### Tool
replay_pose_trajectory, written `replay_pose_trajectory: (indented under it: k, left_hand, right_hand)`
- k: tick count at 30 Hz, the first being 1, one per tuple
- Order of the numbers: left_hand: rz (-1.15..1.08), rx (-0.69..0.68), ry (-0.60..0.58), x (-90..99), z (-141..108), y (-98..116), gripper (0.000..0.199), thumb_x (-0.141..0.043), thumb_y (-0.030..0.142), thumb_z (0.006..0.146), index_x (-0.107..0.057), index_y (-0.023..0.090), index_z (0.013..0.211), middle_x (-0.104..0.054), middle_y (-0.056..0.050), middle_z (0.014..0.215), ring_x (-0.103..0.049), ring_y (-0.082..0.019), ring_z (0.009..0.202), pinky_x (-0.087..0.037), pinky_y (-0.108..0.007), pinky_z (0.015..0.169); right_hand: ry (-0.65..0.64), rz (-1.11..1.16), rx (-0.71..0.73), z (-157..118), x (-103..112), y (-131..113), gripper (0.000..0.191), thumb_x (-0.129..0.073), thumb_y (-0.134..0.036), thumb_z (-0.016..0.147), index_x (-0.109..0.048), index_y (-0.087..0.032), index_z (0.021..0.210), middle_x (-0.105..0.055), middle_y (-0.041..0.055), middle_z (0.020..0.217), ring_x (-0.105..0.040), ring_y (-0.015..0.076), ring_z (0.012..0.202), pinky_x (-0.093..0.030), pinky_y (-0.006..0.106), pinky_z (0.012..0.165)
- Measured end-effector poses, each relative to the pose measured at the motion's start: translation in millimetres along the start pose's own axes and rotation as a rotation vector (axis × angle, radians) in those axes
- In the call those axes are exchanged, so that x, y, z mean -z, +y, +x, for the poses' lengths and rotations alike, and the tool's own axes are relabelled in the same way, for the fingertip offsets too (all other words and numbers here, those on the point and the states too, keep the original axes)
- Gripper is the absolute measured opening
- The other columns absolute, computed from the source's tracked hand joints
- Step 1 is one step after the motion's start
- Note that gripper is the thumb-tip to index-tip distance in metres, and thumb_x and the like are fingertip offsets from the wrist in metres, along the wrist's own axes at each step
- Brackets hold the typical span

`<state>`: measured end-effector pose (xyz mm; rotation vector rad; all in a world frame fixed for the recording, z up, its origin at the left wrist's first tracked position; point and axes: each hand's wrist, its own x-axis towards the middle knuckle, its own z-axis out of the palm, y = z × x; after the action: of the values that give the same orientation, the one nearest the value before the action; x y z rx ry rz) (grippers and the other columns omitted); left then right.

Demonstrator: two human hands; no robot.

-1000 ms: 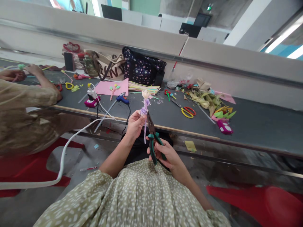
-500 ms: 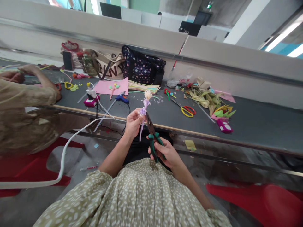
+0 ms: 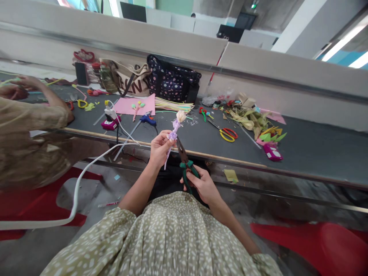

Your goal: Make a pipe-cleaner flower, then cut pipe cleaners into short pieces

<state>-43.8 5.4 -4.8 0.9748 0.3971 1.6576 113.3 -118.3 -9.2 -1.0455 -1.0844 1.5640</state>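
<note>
Pliers (image 3: 182, 150) with green handles are in our right hand (image 3: 202, 185), as we see in the head view; the fingers of this hand are wrapped around the handles. With our left hand (image 3: 160, 148) we pinch a purple craft flower (image 3: 173, 135) between thumb and fingers. The flower has a pale bloom (image 3: 181, 116) at its top, which leans to the right, and its thin stem hangs below. We hold it up near the front edge of the desk (image 3: 316, 149). The tip of the pliers is just beside the flower, but we cannot tell if they touch. On the desk we see a blue glue gun (image 3: 148, 120) to the left and scissors (image 3: 221, 130) to the right.
</note>
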Motion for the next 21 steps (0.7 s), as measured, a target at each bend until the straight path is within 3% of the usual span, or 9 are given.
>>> replay_pose_trajectory:
  k: [5, 10, 16, 21]
  left_hand:
    - [-0.040, 0.063, 0.017, -1.4, 0, 2, 0.024, -0.087, 0.024, 0.063, -0.066, 0.017, 0.072, -0.065, 0.000, 0.089, -0.060, -0.006, 0.064, -0.052, -0.017, 0.058]
    - [-0.126, 0.224, 0.044, 2.6, 3, 1, 0.030, -0.087, 0.030, 0.063, -0.065, 0.018, 0.079, -0.067, 0.001, 0.071, -0.062, -0.008, 0.060, -0.052, -0.018, 0.057]
    - [-0.194, 0.333, 0.095, 5.1, 6, 1, 0.026, -0.084, 0.029, 0.069, -0.063, 0.018, 0.080, -0.069, 0.001, 0.075, -0.063, -0.007, 0.061, -0.053, -0.017, 0.055]
    - [-0.211, 0.323, 0.111, 2.5, 6, 3, 0.028, -0.085, 0.028, 0.067, -0.063, 0.018, 0.081, -0.071, 0.001, 0.082, -0.064, -0.006, 0.063, -0.053, -0.016, 0.057]
  right_hand:
    - [-0.086, 0.130, -0.054, -2, -2, -6, 0.036, -0.074, -0.039, 0.080, -0.067, -0.019, 0.108, -0.067, 0.0037, 0.085, -0.069, 0.0182, 0.074, -0.057, 0.029, 0.060]
    - [-0.160, 0.195, -0.086, -5, -1, -11, 0.033, -0.074, -0.036, 0.081, -0.068, -0.020, 0.109, -0.065, 0.0021, 0.082, -0.071, 0.0193, 0.075, -0.060, 0.035, 0.066]
    - [-0.161, 0.204, -0.110, -8, 4, -8, 0.029, -0.073, -0.034, 0.081, -0.067, -0.020, 0.107, -0.068, 0.0032, 0.082, -0.071, 0.0209, 0.075, -0.059, 0.036, 0.065]
    - [-0.172, 0.207, -0.114, -8, 4, -6, 0.029, -0.073, -0.035, 0.082, -0.066, -0.020, 0.106, -0.069, 0.0040, 0.083, -0.071, 0.0218, 0.078, -0.058, 0.034, 0.064]
